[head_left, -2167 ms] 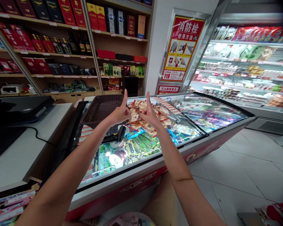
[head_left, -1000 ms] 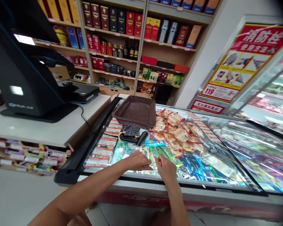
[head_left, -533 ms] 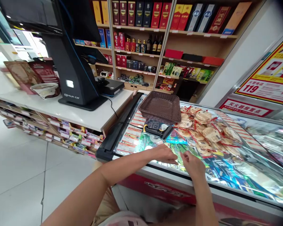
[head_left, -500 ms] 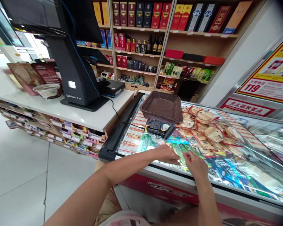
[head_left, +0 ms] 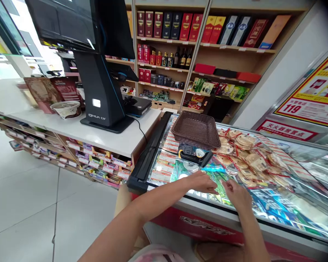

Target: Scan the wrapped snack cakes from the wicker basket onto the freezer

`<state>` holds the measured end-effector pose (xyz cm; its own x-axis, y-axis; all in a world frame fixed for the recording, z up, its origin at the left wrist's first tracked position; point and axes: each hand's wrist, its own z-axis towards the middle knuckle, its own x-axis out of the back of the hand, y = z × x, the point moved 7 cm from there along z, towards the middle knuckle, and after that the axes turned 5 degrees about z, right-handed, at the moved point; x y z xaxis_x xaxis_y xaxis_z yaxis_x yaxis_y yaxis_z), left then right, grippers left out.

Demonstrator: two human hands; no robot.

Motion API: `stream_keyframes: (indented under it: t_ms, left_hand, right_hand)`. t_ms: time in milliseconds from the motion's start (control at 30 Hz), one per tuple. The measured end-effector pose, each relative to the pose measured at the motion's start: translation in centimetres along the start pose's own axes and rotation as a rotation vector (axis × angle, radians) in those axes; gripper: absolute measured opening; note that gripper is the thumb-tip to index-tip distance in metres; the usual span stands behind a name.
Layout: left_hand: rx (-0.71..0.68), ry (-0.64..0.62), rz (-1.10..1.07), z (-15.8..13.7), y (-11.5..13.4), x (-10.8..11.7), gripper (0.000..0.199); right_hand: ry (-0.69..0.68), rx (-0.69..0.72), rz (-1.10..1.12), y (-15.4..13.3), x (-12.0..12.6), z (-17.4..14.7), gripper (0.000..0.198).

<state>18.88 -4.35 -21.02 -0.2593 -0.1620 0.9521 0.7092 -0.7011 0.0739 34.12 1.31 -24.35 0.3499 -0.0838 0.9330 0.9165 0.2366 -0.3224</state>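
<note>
My left hand [head_left: 203, 182] is closed, knuckles up, low over the near edge of the glass-topped freezer [head_left: 191, 203]. Facing it a short gap away is my right hand [head_left: 237, 193], also closed, its thumb side toward the left one. Whatever either hand holds, if anything, is hidden in the curled fingers. Just beyond them a black and yellow barcode scanner [head_left: 195, 157] lies on the glass, its cord running left. A brown woven basket [head_left: 196, 129] stands behind the scanner. Several bagged round flat breads [head_left: 248, 156] are heaped to the right.
At left a white counter [head_left: 117, 143] carries a black checkout terminal [head_left: 98, 87], a paper bowl [head_left: 66, 108] and snack bags. Shelves [head_left: 164, 40] with boxed bottles stand behind. Red and yellow signs [head_left: 303, 105] hang at right. Blue packages [head_left: 276, 205] show near the right hand.
The view has shifted, so the counter, basket and freezer appear farther right and slightly lower. Both closed hands keep nearly the same place over the freezer's near edge.
</note>
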Motion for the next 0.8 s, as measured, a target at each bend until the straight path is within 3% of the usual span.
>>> stream_keyframes:
  t_ms: [167,367,567,667,733,800]
  left_hand:
    - [0.068,0.032,-0.069,0.0,-0.8,0.4,0.042]
    - [0.359,0.172,-0.246,0.7,-3.0,3.5,0.058]
    - [0.587,0.248,-0.496,5.1,-6.4,8.9,0.068]
    - [0.649,0.259,-0.604,9.2,-9.1,12.5,0.068]
    - [0.764,0.264,-0.841,11.3,-11.2,14.0,0.068]
    - [0.767,0.200,-0.910,13.2,-12.4,15.1,0.070]
  right_hand:
    - [0.051,0.031,0.034,-0.8,0.2,0.0,0.037]
    - [0.119,-0.045,0.162,-2.1,1.9,0.8,0.044]
    - [0.070,-0.072,0.824,-5.4,7.6,5.7,0.076]
    - [0.038,-0.093,1.093,-7.5,11.5,9.4,0.078]
    - [0.025,-0.104,1.213,-8.5,13.7,11.7,0.077]
    - [0.018,-0.085,1.256,-9.3,15.5,13.2,0.076]
